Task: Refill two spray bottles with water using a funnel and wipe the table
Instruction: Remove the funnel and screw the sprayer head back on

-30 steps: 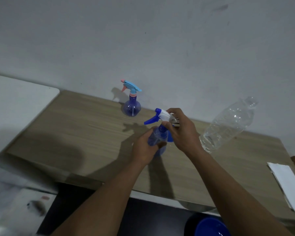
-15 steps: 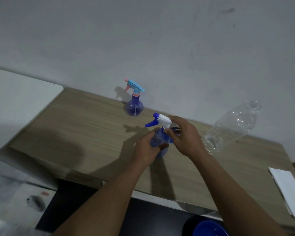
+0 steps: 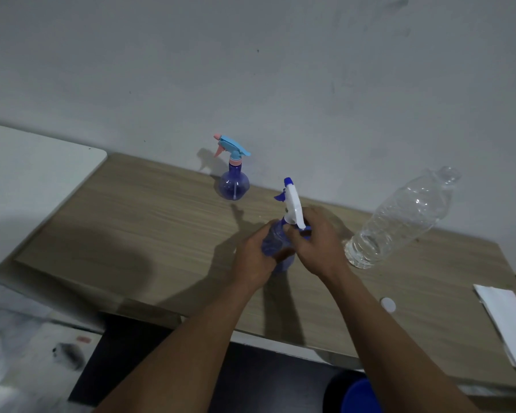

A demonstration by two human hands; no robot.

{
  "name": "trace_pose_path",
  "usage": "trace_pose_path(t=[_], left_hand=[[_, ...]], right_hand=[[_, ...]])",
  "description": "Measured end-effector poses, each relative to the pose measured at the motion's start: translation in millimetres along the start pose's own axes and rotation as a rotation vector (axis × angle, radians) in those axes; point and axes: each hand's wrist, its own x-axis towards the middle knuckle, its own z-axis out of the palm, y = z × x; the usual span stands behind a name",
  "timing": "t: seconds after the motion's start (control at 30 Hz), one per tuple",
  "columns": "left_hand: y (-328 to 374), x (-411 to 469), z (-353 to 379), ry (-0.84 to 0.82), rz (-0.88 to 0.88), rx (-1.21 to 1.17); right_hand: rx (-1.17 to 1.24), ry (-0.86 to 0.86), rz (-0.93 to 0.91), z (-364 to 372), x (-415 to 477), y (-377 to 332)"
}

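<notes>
On the wooden table (image 3: 161, 234), left hand (image 3: 255, 260) grips the spray bottle (image 3: 276, 242); right hand (image 3: 316, 244) pinches its collar.

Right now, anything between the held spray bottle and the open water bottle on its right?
Nothing visible. The right hand grips the spray bottle at its white trigger head; bare table separates it from the water bottle.

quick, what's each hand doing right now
Left hand: closed around the body of the near spray bottle.
Right hand: grip closed at that bottle's neck, below the white trigger head.
</notes>
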Motion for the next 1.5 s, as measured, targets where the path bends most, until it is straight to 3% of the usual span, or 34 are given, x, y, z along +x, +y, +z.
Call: trace_pose_path(t=[0.2, 0.37, 0.53, 0.67, 0.83, 1.0, 1.13, 1.27, 1.4, 1.5], left_hand=[[-1, -1, -5, -0.055, 0.009, 0.045], [1, -3, -5, -0.063, 0.000, 0.019], [1, -4, -5, -0.048, -0.006, 0.020], [4, -5, -7, -0.058, 0.016, 0.031], [4, -5, -6, -0.038, 0.004, 0.057], [7, -5, -5, -0.059, -0.011, 0.006], [5, -7, -4, -0.029, -0.026, -0.002], [9, -9, -5, -0.051, -0.024, -0.009], [7, -8, -4, -0.022, -0.024, -0.024], [7, -8, -4, -0.037, -0.026, 0.015]], right_hand=[[0.054, 0.031, 0.090, 1, 1, 2], [0.059, 0.063, -0.003, 5, -6, 6], [0.096, 0.095, 0.094, 7, -4, 6], [0.109, 0.125, 0.016, 8, -9, 6], [0.115, 0.112, 0.080, 7, -7, 6], [0.078, 0.107, -0.016, 7, -11, 9], [0.112, 0.107, 0.089, 8, -9, 8], [0.079, 0.114, -0.010, 9, -13, 10], [0.114, 0.102, 0.118, 10, -9, 11], [0.102, 0.101, 0.078, 10, -11, 13]])
